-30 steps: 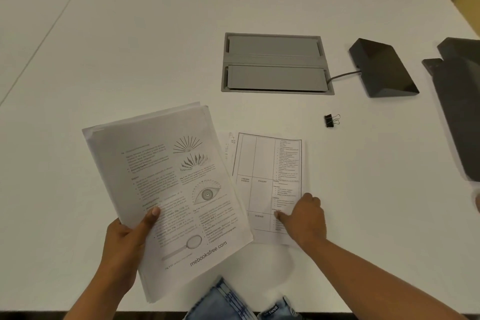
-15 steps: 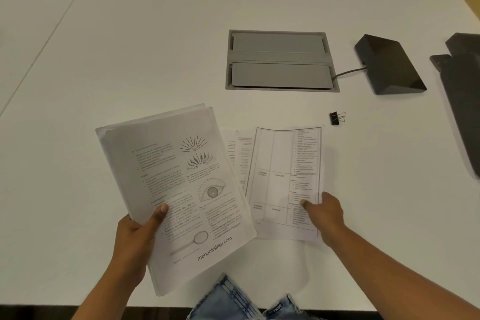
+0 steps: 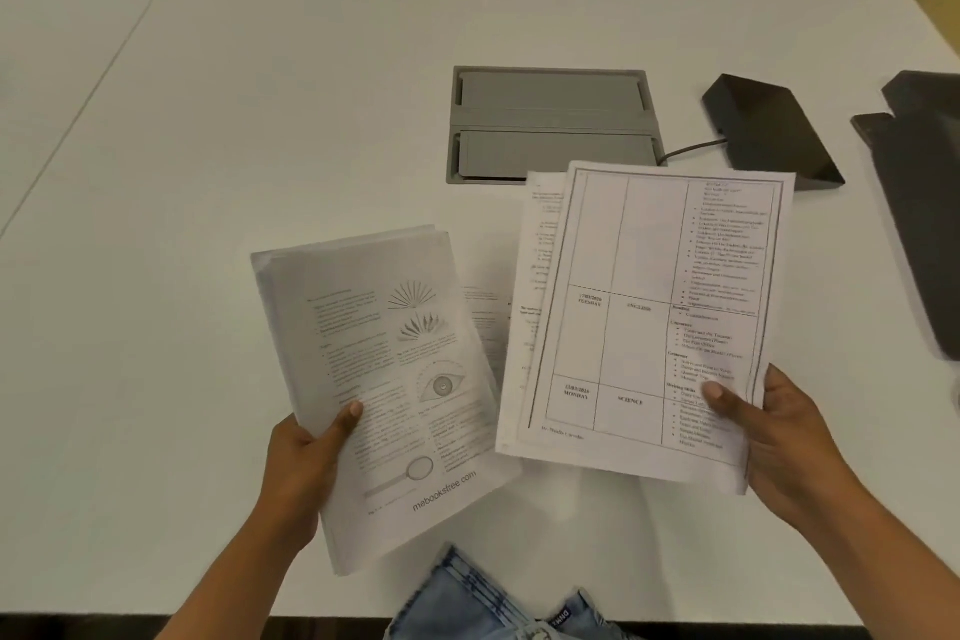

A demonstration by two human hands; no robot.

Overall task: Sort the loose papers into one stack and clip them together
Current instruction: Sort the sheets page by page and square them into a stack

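1. Above the near side of the big white table (image 3: 234,94), the left hand (image 3: 298,473) holds a thick stack of white printed papers with an eye drawing on top (image 3: 384,379). The thumb lies on the top page and the fingers curl under the stack.
2. The right hand (image 3: 779,442) pinches a thin bunch of white sheets with a black-lined chart on top (image 3: 639,317) near its lower right corner, thumb on top.
3. Both bunches sit side by side, very close. I cannot tell if they touch.
4. One more white printed sheet (image 3: 485,322) peeks out between them. I cannot tell if it lies on the table.
5. Farther back, a flat grey box with two lids (image 3: 550,120) is set into the table. The thin bunch hides its near right corner.
6. Right of it sits a black wedge-shaped box with a thin cord (image 3: 769,130).
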